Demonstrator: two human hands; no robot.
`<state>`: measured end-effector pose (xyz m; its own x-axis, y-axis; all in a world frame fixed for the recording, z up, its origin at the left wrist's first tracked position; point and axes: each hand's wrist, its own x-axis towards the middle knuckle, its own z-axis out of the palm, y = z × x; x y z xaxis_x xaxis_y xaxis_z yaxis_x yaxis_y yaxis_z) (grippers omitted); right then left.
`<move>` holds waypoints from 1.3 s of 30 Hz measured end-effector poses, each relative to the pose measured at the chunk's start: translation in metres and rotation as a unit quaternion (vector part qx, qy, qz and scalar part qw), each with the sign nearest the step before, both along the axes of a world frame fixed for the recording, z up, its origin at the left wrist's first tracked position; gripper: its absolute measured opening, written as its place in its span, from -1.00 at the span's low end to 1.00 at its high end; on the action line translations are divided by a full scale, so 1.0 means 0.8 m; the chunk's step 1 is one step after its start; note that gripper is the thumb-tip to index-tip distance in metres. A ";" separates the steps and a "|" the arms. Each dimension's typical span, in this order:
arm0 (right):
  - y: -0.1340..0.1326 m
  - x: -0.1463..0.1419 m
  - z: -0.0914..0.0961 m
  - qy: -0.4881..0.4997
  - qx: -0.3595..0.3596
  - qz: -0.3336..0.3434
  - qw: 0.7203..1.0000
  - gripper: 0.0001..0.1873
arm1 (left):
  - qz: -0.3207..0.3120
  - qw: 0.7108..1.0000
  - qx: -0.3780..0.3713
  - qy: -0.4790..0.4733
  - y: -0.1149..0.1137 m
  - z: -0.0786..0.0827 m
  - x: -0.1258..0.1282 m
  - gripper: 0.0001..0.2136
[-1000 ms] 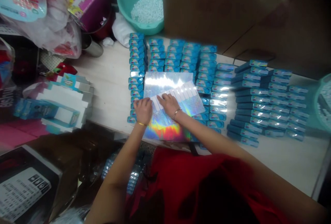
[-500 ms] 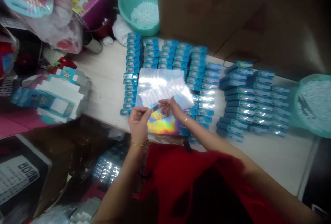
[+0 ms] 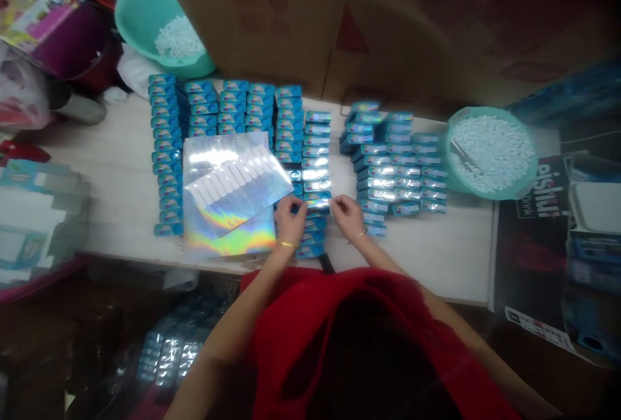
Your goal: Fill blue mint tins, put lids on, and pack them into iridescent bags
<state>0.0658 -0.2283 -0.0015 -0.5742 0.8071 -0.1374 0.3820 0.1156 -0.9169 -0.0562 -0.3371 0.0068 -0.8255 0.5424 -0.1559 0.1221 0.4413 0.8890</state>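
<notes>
My left hand (image 3: 290,221) and my right hand (image 3: 348,216) are in a pinch at the two ends of a small shiny sticker strip (image 3: 317,202). The strip lies over or just above one of the blue boxes (image 3: 314,237) in a column in front of me; whether it touches the box I cannot tell. Just left of my left hand, a holographic sticker sheet (image 3: 279,180) with a slanting row of white bars rests on another shiny sheet (image 3: 198,239). Both sheets cover part of the box rows.
More blue boxes (image 3: 165,129) stand in columns at left, with further columns (image 3: 381,184) at right. A green basin (image 3: 531,171) holds white pieces and tweezers (image 3: 466,156). Another green basin (image 3: 138,15) is at back left. A large cardboard box (image 3: 291,51) borders the table's back.
Both hands have moved right from above the sticker sheet to the box column, carrying the small strip. They are now farther apart. My view has shifted to the right.
</notes>
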 end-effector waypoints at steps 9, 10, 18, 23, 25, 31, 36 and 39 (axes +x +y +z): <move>0.043 0.009 -0.038 -0.115 0.195 0.062 0.972 -0.78 | -0.080 0.972 -0.173 0.140 0.051 -0.020 0.006 -0.95; 0.043 0.009 -0.041 -0.121 0.196 0.066 0.971 -0.78 | -0.087 0.969 -0.181 0.146 0.052 -0.022 0.007 -0.94; 0.040 0.004 -0.058 -0.139 0.157 0.072 0.975 -0.84 | -0.119 0.942 -0.237 0.205 0.055 -0.019 0.003 -0.85; 0.016 0.005 -0.062 -0.084 0.115 0.046 0.989 -0.66 | -0.242 0.900 -0.241 0.271 0.029 -0.020 0.002 -0.68; 0.010 0.009 -0.066 -0.092 0.099 0.074 0.988 -0.62 | -0.294 0.881 -0.241 0.283 0.022 -0.023 0.007 -0.64; 0.036 -0.007 -0.045 -0.173 0.151 0.109 0.967 -0.57 | -0.223 0.934 -0.141 0.242 -0.006 -0.004 -0.027 -0.68; 0.035 -0.111 -0.009 -0.106 0.225 0.156 0.956 -0.59 | 0.171 0.962 -0.113 0.181 -0.095 0.009 -0.124 -0.60; 0.007 -0.172 -0.015 -0.147 0.213 0.173 0.950 -0.54 | 0.247 0.942 -0.195 0.113 -0.145 -0.004 -0.162 -0.68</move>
<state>-0.0714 -0.2228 -0.0133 -0.8026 0.5953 -0.0369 0.4864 0.6174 -0.6182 -0.1855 -0.4530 0.0032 -0.9984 0.0210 -0.0532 -0.0168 0.7822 0.6228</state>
